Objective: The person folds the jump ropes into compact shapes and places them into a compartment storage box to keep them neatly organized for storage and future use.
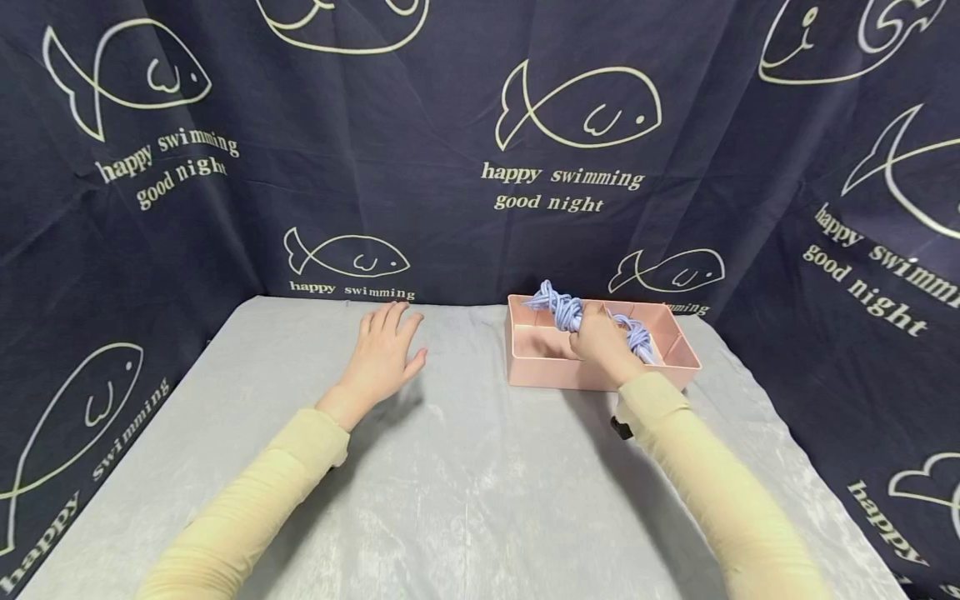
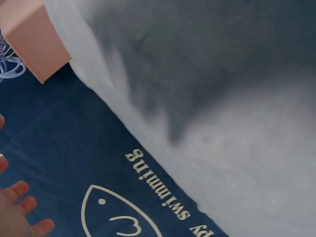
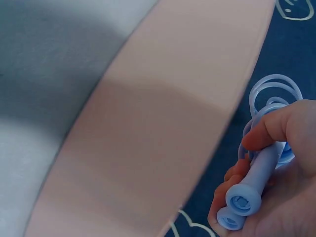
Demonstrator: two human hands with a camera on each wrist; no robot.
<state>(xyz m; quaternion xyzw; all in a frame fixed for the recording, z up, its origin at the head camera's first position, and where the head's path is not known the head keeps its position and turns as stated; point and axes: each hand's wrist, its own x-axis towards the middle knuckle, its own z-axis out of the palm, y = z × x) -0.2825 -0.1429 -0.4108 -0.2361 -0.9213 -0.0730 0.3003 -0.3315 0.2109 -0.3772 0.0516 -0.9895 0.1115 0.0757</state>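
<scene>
My right hand [image 1: 600,337] grips the pale blue handles of a jump rope [image 3: 261,170] over the pink box [image 1: 558,372]. In the right wrist view, the fingers and thumb curl round two handles side by side, with loops of cord beyond them. A knotted bundle of blue cord [image 1: 558,307] shows left of this hand in the head view. More wound blue cord [image 1: 636,335] lies in the box to its right; whether it is a separate rope I cannot tell. My left hand [image 1: 381,350] hovers with spread fingers above the table's far part, holding nothing.
The box stands at the far right of the grey-covered table [image 1: 465,500], close to the back edge. A dark blue curtain [image 1: 450,167] printed with fish and lettering surrounds the table at the back and both sides.
</scene>
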